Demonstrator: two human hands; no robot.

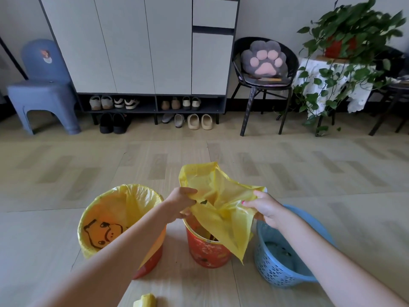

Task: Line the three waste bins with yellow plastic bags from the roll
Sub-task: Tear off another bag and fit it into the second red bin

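Three bins stand in a row on the floor. The left orange bin [152,260] has a yellow bag [119,209] folded over its rim. Over the middle red bin [205,251] I hold a loose yellow bag [221,209] spread open. My left hand [180,203] pinches its left edge, and my right hand [264,207] pinches its right edge. The bag's lower corner hangs down the bin's right side. The blue lattice bin [278,267] on the right has no bag in it. The yellow bag roll [146,301] lies at the bottom edge.
A shoe cabinet [141,52] with shoes beneath lines the far wall. A blue plastic stool [42,96] stands at the left, a black chair [265,69] with a paw cushion and a potted plant [345,41] on a stand at the right. Wood floor [199,151] lies between.
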